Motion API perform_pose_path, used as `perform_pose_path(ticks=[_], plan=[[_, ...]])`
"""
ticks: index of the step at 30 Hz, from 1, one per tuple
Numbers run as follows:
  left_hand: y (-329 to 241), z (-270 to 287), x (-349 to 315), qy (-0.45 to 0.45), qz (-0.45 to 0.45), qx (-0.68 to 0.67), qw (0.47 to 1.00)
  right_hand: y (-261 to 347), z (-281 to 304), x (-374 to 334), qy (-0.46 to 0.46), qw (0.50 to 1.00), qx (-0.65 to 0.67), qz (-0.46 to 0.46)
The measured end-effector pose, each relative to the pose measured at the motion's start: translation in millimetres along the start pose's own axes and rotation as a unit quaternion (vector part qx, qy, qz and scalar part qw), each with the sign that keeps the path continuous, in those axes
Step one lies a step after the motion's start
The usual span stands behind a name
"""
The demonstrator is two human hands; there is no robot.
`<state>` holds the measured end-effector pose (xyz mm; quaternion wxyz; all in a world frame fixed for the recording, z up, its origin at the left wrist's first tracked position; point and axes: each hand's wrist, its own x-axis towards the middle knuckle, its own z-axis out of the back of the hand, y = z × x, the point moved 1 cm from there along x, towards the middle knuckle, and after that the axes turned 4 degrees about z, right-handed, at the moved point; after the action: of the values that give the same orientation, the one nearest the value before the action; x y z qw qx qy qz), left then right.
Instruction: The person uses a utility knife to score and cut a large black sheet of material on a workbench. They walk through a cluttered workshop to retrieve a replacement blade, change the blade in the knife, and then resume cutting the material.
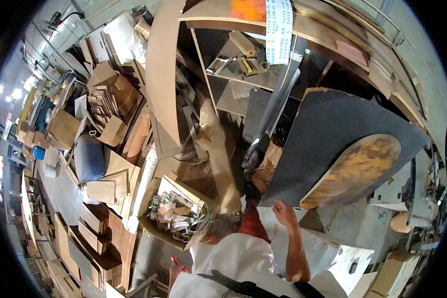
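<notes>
Low in the view, beside my white shirt, my left hand [176, 270] is closed on a small red-orange tool [179, 264]; its kind is hard to make out. My right hand [284, 213] hangs in front of me with fingers curled in and nothing visible in them. It is nearest to the lower edge of a large dark board [328, 119] that leans at a slant. A long board with a rounded end [352, 169], stained yellow-brown, rests against that dark board. Left of my legs stands an open cardboard box [184, 243] filled with scraps [176, 211].
Ahead stands a wooden shelf unit [238, 82] with small boxes in it and a blue-lettered white strip [279, 32] hanging down. A brown paper-wrapped roll [221, 164] leans before it. Stacked panels [92, 226], cartons [62, 129] and a blue drum [89, 158] crowd the left.
</notes>
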<state>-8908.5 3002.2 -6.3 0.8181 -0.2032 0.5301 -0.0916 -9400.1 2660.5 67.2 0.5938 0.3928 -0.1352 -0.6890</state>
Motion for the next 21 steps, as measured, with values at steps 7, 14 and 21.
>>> perform_pose_path(ticks=[7, 14, 21], plan=[[-47, -44, -13, -0.032, 0.068, 0.106, 0.992, 25, 121, 117, -0.289, 0.948, 0.029, 0.127], [-224, -48, 42, -0.078, -0.061, 0.071, 0.993, 100, 312, 192, -0.581, 0.75, -0.131, 0.288], [-292, -85, 29, -0.067, -0.195, 0.088, 0.974, 131, 348, 253, -0.491, 0.792, -0.222, 0.287]])
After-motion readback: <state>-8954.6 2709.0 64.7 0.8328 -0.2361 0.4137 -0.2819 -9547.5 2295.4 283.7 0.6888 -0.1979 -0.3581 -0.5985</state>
